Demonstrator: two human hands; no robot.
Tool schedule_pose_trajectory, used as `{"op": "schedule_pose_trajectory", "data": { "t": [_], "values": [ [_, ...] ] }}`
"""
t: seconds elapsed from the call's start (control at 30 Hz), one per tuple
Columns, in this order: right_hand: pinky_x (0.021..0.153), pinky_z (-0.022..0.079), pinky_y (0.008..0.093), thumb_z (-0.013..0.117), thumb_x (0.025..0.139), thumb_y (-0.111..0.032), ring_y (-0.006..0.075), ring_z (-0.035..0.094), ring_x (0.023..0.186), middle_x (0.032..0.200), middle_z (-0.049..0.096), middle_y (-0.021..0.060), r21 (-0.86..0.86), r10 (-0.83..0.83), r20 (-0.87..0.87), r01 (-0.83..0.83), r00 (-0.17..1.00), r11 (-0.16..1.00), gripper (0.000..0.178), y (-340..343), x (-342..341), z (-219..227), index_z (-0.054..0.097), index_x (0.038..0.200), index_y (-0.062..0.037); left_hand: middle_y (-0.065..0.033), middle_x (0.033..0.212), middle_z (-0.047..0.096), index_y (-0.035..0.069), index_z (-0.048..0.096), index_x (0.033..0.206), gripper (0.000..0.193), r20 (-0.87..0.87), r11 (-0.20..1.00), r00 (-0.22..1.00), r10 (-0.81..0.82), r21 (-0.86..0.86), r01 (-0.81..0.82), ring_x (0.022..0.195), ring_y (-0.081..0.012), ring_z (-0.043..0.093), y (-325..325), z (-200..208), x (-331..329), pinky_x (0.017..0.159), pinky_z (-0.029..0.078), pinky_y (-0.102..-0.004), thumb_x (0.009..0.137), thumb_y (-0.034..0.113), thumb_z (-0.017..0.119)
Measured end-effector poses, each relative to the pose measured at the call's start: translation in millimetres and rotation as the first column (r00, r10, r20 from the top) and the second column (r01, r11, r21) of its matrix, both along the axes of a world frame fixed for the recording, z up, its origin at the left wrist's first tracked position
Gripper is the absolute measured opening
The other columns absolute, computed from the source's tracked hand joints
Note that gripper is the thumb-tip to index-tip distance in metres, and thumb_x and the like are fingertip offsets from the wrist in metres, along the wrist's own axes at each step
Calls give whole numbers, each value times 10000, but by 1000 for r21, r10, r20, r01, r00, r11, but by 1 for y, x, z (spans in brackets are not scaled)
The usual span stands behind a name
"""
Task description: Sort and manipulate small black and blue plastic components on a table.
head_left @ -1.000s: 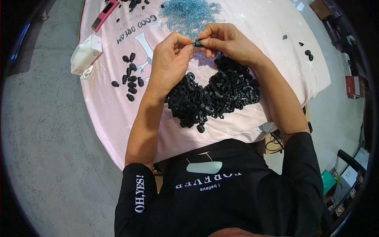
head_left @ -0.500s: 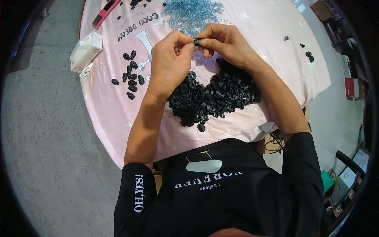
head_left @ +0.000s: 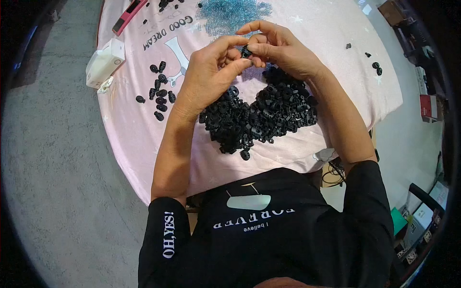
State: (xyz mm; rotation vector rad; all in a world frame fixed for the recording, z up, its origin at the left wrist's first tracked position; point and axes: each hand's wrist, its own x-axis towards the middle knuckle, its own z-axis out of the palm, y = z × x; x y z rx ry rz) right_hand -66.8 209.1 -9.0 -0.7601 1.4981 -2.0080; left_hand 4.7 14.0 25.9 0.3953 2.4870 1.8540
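Note:
My hands meet above the far side of a black pile of parts. Between their fingertips is a small black cord lock [head_left: 246, 51], partly covered by the fingers. My right hand [head_left: 283, 52] pinches it between thumb and fingers, its index finger raised and stretched to the left. From the other side, my left hand [head_left: 211, 69] has its thumb below the cord lock and its index finger above, with the other fingers curled in against it. Under my wrists lies the heap of loose black cord lock parts [head_left: 259, 117]. Beyond my hands is a pile of bluish, shiny small springs [head_left: 230, 19].
Several black cord locks [head_left: 161, 101] lie on the pink cloth [head_left: 129, 139] to the left. A white box [head_left: 106, 60] and a pink and black device [head_left: 128, 18] sit near the left edge. A few black pieces [head_left: 376, 65] lie far right.
Both hands have shifted slightly nearer and right with the cord lock. My left thumb and index finger have spread apart, and my right index finger has lifted and straightened.

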Motion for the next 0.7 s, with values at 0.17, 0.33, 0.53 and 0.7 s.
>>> {"op": "schedule_pose_trajectory", "data": {
  "t": [0.17, 0.33, 0.53, 0.7],
  "values": [
    [637, 473, 205, 655, 943, -174, 69, 584, 699, 810, 624, 18, -8, 40, 36, -40, 999, 999, 385, -1, 2, 3, 530, 1269, -11, 2, 771, 576, 26, 665, 1139, 313, -132, 990, 990, -49, -134, 31, 666, -74, 498, -1, -2, -2, 612, 452, -231, 839, 94, 722],
    [583, 444, 169, 680, 927, -208, 39, 526, 633, 800, 610, -12, 45, 40, 24, -41, 999, 998, 471, -2, 5, 4, 507, 1318, -10, -35, 808, 563, -2, 650, 1097, 297, -215, 981, 973, -79, -190, 38, 670, -107, 501, 0, -1, -2, 625, 459, -246, 823, 85, 725],
    [562, 424, 158, 679, 928, -208, 27, 526, 627, 786, 606, -24, 46, 38, 50, -41, 998, 998, 449, -2, 5, 3, 525, 1304, -17, -65, 777, 546, -13, 620, 1030, 239, -265, 958, 962, -65, -285, -13, 636, -142, 516, 6, 8, 2, 605, 467, -274, 823, 59, 716],
    [547, 401, 154, 671, 933, -206, 23, 517, 628, 790, 613, -26, 89, 1, 33, -4, 999, 996, 416, -3, 7, 7, 541, 1285, -27, -80, 778, 558, -13, 617, 1025, 232, -317, 939, 948, 15, -320, -122, 637, -146, 542, 1, 3, -1, 592, 471, -290, 823, 53, 713]
  ]
}}
